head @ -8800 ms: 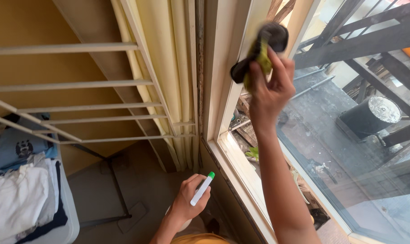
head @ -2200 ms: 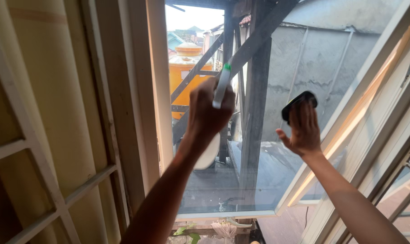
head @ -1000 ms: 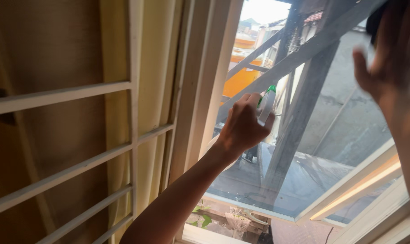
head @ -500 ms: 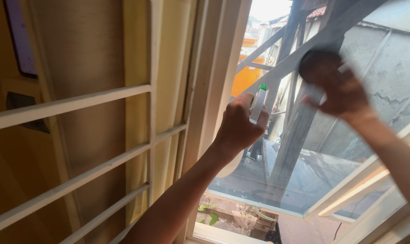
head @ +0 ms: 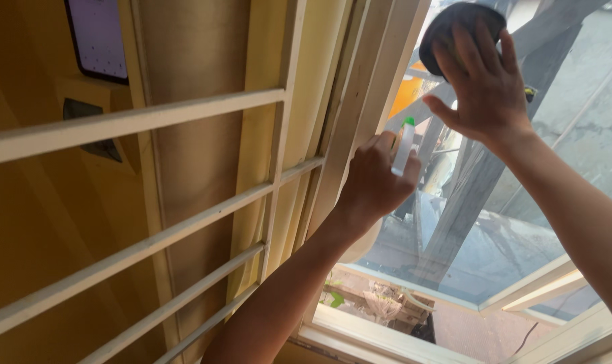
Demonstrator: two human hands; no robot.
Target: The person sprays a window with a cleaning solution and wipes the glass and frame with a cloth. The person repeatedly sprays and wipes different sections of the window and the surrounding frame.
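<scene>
My left hand [head: 375, 182] grips a small white spray bottle with a green tip [head: 403, 143], held up beside the cream window frame [head: 360, 128]. My right hand [head: 484, 84] is spread flat, pressing a dark round cleaning pad [head: 447, 23] against the glass pane [head: 562, 148] of the open window near its top. The bottle's tip sits just below and left of the pad. Most of the bottle is hidden behind my fingers.
White metal grille bars [head: 185, 229] cross the left half in front of a yellow wall and a beige curtain [head: 205, 135]. A dark screen [head: 97, 37] hangs at the top left. Grey beams, an orange tank and debris lie outside beyond the sill [head: 387, 337].
My right hand has slid the pad left and up across the glass, closer to the frame. My left hand with the bottle has stayed by the frame; the view has shifted slightly.
</scene>
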